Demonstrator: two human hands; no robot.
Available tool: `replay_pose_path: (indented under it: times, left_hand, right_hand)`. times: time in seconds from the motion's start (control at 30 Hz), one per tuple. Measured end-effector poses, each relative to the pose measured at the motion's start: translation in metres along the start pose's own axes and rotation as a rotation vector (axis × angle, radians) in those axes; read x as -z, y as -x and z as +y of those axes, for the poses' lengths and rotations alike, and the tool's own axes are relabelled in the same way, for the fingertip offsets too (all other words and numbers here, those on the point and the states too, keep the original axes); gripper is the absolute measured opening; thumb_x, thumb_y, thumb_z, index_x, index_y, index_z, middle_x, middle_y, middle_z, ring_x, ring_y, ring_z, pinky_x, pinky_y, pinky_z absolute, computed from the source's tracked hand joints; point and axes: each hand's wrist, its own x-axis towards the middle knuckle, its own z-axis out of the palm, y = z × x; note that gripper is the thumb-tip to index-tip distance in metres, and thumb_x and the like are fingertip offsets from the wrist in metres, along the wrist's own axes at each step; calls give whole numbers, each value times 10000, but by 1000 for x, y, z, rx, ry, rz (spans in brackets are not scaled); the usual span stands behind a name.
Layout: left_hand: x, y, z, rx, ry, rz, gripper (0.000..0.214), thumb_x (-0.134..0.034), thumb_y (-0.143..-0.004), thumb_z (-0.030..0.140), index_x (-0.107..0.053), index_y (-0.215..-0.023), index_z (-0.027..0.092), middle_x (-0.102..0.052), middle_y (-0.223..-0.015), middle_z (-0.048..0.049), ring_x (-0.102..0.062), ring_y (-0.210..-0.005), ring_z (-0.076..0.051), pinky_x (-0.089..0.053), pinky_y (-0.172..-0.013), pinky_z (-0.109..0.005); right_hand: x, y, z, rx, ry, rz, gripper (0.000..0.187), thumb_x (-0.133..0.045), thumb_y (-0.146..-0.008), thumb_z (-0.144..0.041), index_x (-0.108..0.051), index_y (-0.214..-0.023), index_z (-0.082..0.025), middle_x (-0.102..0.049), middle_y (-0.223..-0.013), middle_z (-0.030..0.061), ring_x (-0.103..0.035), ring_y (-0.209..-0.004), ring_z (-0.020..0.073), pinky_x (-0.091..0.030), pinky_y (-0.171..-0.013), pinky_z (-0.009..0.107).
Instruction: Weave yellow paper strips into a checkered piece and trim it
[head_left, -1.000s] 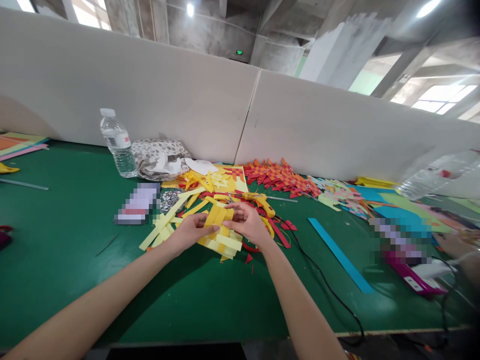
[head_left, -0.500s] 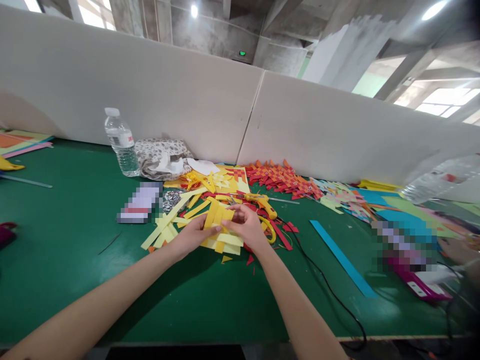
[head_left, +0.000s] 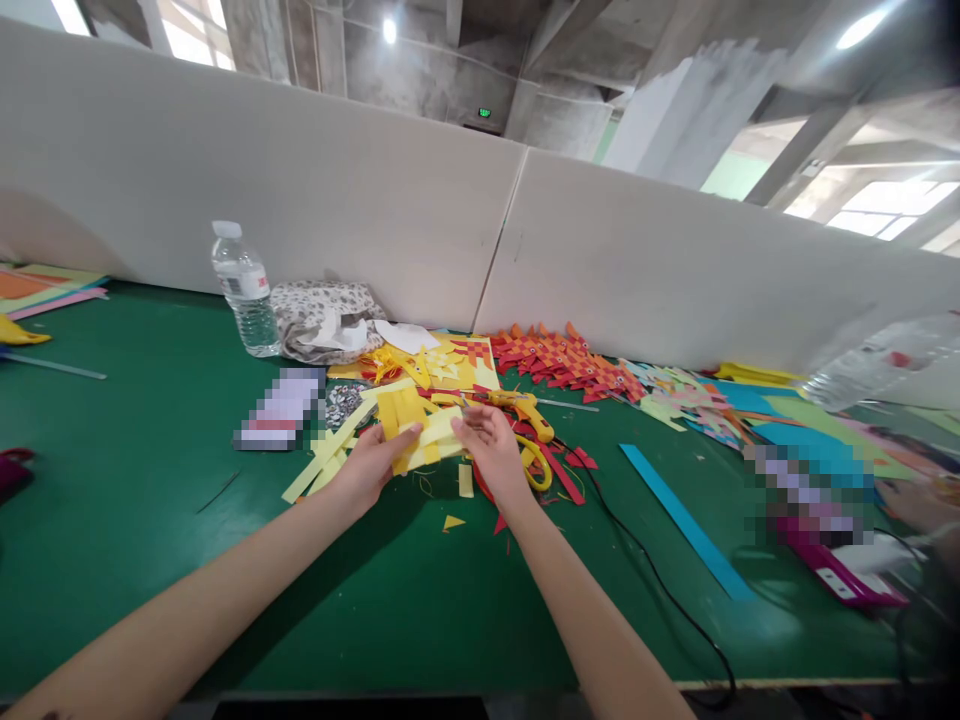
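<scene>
Yellow and pale-yellow paper strips (head_left: pixel 409 425), crossing one another in a woven piece, are held up between my two hands. My left hand (head_left: pixel 375 460) pinches the piece at its left side, thumb on top. At the right ends of the pale strips, my right hand (head_left: pixel 491 445) is closed with thumb and fingers together. Loose pale strips (head_left: pixel 330 455) lie beside my left hand. Just behind and right of my right hand is a yellow glue gun (head_left: pixel 529 412), and yellow-handled scissors (head_left: pixel 538 468) rest close to it.
Orange-and-red woven paper fish (head_left: pixel 562 362) are heaped at the back. A water bottle (head_left: pixel 246 295) stands by a patterned cloth bag (head_left: pixel 326 315). A phone (head_left: pixel 281 408) lies left, a blue strip (head_left: pixel 682 520) right. A black cord (head_left: pixel 645 555) runs to the front edge.
Both hands have raised the woven strips off the pile, and the piece has turned and shifted a little left. A short pale strip is now uncovered on the table.
</scene>
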Motion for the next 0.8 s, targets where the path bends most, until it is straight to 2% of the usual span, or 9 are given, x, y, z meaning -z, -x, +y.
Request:
replay_pose_path:
  times: [0.07,0.13,0.2,0.3,0.5,0.67,0.8]
  left_hand:
    - [0,-2,4,22,99,74,292,-676,-696,195,-597,-968,125,-698,-826,-85,-652,-619,-160,-531,-557,-237]
    - [-1,-3,7,38,177,117,248,-646,-722,163,-589,-961,127,-699,-802,-68,-640,-555,-141,-529,-498,-223]
    - [-1,-2,7,44,246,126,227,-626,-741,146,-582,-963,134,-699,-808,-54,-641,-557,-132,-537,-503,-215]
    - [0,-2,6,22,314,96,216,-607,-754,120,-583,-967,140,-697,-845,-50,-656,-643,-132,-548,-565,-204]
    - [0,-4,4,-20,308,41,265,-614,-740,103,-586,-1000,146,-690,-898,-59,-656,-708,-134,-543,-603,-193]
    - [2,-2,2,-67,257,-38,403,-630,-680,33,-570,-1058,161,-672,-988,-72,-644,-852,-164,-529,-700,-201]
    - [1,1,1,-103,206,-108,528,-636,-637,-7,-534,-1120,182,-649,-1056,-68,-613,-943,-176,-498,-792,-221]
  right_hand:
    - [-4,6,1,53,51,33,333,-688,-624,-385,-481,-811,-202,-569,-766,4,-568,-672,139,-477,-596,258]
    - [-8,15,0,168,121,101,267,-654,-672,-369,-461,-764,-209,-554,-749,-3,-557,-659,133,-464,-564,242]
    - [-12,23,-2,264,197,119,208,-623,-710,-357,-483,-753,-210,-555,-724,-2,-543,-629,127,-470,-591,252]
    - [-17,30,-5,303,246,57,153,-588,-747,-354,-567,-799,-212,-600,-692,13,-568,-615,144,-488,-610,272]
    - [-21,27,4,237,190,-24,170,-593,-744,-353,-666,-810,-215,-684,-826,43,-637,-735,191,-521,-699,314]
    - [-22,23,11,81,1,2,212,-646,-694,-352,-663,-830,-189,-685,-786,41,-644,-722,194,-526,-717,328]
    - [-22,20,12,27,-112,20,263,-690,-651,-338,-645,-843,-164,-675,-747,43,-643,-690,186,-530,-707,332]
